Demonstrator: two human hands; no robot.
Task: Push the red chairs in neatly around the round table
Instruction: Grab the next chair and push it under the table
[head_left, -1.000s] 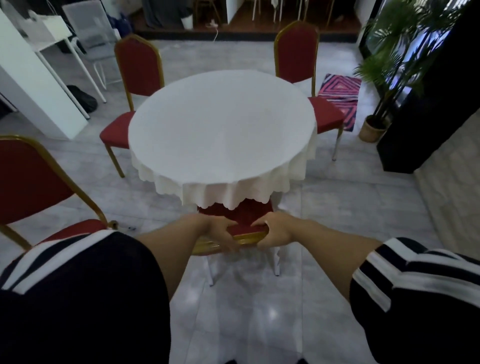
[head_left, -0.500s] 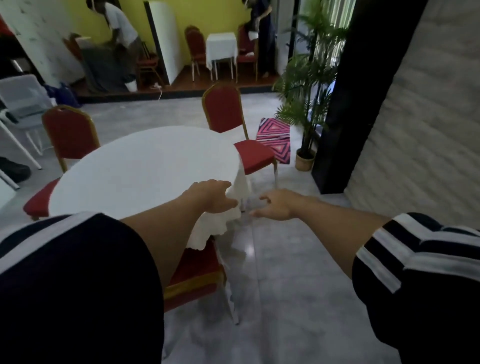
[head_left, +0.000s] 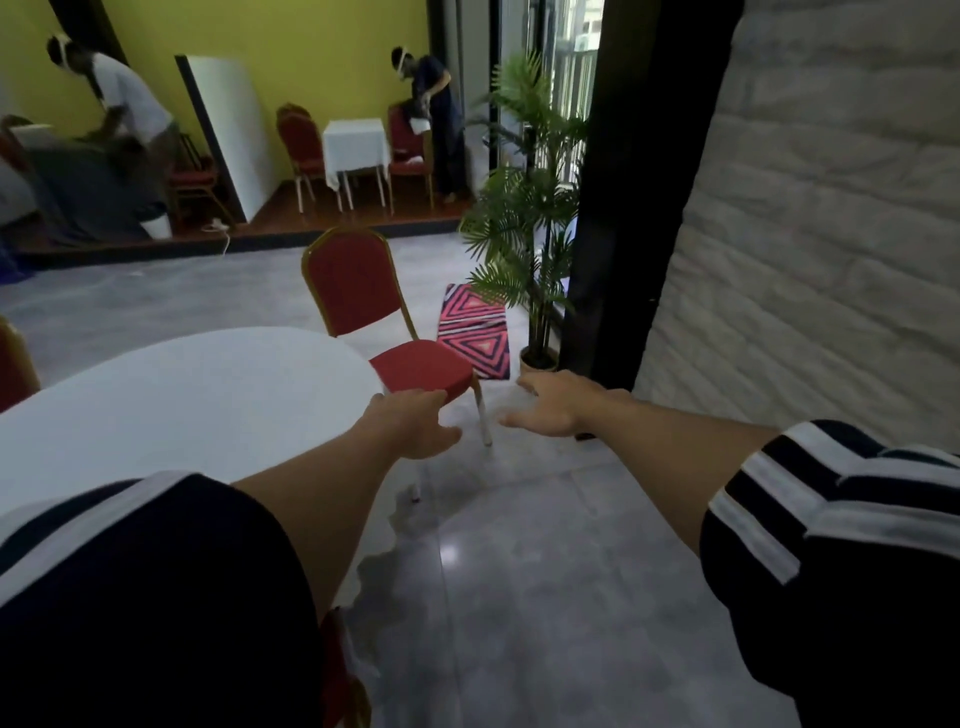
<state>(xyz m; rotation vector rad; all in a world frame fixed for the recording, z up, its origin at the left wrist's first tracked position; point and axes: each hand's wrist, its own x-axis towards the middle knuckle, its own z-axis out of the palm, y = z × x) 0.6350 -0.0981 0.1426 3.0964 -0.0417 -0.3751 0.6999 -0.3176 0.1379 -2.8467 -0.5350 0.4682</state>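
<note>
At the far left edge of the frame, part of a red chair back shows behind the round white tabletop, which fills the left middle of the frame. At bottom centre, a sliver of another red chair shows under the cloth's hem, apparently already tucked in. Left hand, centre of frame: fingers loosely spread, holding nothing, overlapping in view the front edge of a red seat; contact cannot be told. Just above it, centre of frame, stands a gold-framed red chair beside the tabletop's far right rim, seat fully outside the cloth and turned at an angle to the table, so not yet pushed in. Right hand, right of centre: open wide, palm down, empty, over the grey floor, near that chair's front leg. Farther right, a patterned rug and a potted palm stand against a dark pillar. Step in hand, by judgement: reaching for this chair. The next move likely calls for gripping the seat or back, squaring it to the table, then sliding it under the cloth.
</note>
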